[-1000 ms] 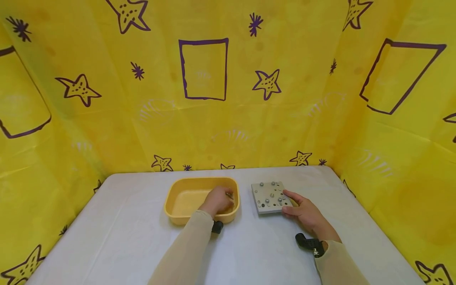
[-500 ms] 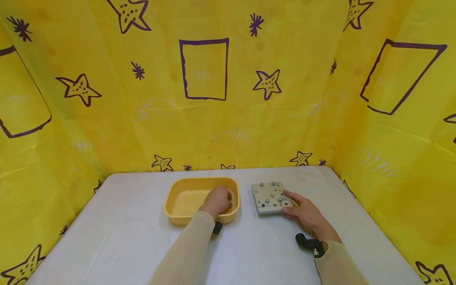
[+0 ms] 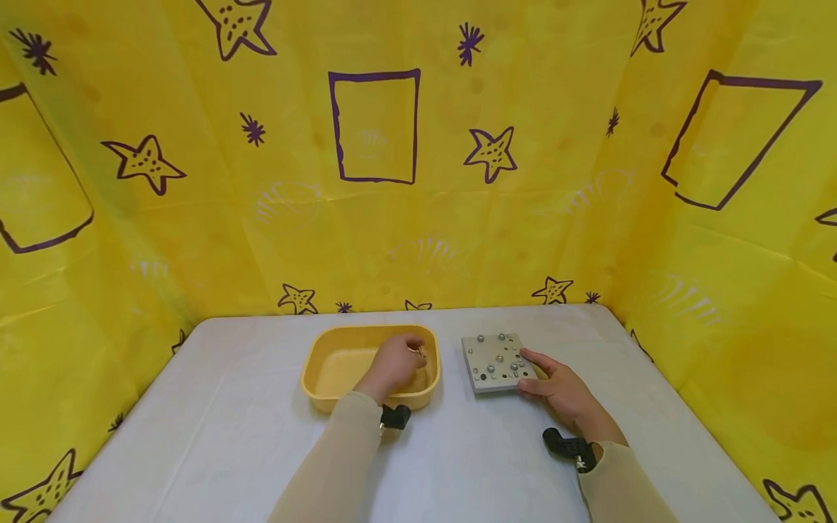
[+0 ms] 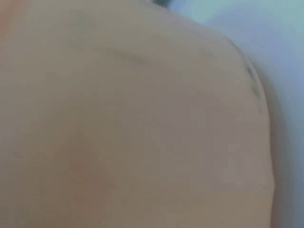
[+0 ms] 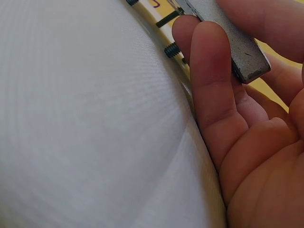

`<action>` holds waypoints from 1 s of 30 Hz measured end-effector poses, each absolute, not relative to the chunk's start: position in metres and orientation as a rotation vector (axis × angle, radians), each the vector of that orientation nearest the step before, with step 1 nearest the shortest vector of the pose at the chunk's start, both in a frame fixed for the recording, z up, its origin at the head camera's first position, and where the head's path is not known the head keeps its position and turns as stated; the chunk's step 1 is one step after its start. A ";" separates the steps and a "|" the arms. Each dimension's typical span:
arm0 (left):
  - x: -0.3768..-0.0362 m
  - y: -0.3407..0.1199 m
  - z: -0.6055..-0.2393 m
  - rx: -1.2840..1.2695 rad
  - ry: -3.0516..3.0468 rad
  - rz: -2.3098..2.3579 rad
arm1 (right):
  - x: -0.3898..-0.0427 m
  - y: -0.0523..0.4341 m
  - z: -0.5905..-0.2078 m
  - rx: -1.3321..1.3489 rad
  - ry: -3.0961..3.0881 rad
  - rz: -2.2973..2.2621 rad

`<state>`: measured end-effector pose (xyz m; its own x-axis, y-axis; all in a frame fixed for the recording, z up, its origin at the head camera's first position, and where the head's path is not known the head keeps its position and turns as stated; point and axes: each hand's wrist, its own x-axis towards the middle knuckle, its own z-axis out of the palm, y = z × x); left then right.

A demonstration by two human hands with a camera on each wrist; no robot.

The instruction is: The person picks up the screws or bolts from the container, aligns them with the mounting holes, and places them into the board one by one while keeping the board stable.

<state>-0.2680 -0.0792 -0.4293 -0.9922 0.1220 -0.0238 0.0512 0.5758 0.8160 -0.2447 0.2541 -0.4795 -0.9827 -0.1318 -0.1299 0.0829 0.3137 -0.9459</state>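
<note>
Grey metal plate point(image 3: 498, 361) as landmark, on the white surface point(image 3: 458, 465). Nearest, at its right edge: right hand point(image 3: 564, 392), thumb on top, fingers curled under the lifted rim, gripping. Plate looks stiff, heavy, smooth; edges give best purchase. Left of plate: yellow tub point(image 3: 340, 367); left hand point(image 3: 395, 363) inside, fingertips pinching something small, possibly a screw; too tiny to confirm.

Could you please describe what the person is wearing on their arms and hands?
Both arms wear long, close-fitting pale beige sleeves, the left sleeve and the right sleeve reaching the wrists. A small black camera mount sits at each wrist, the left mount and the right mount, the latter with a small white mark. Both hands are bare, without gloves.
</note>
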 end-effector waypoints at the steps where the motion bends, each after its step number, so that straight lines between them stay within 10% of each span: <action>1: -0.267 -0.080 -0.428 0.130 2.698 1.450 | -0.245 0.254 -0.479 -0.046 2.386 -1.746; 30: -0.265 -0.041 -0.415 0.179 2.054 2.214 | -0.245 0.254 -0.480 -0.020 2.412 -1.713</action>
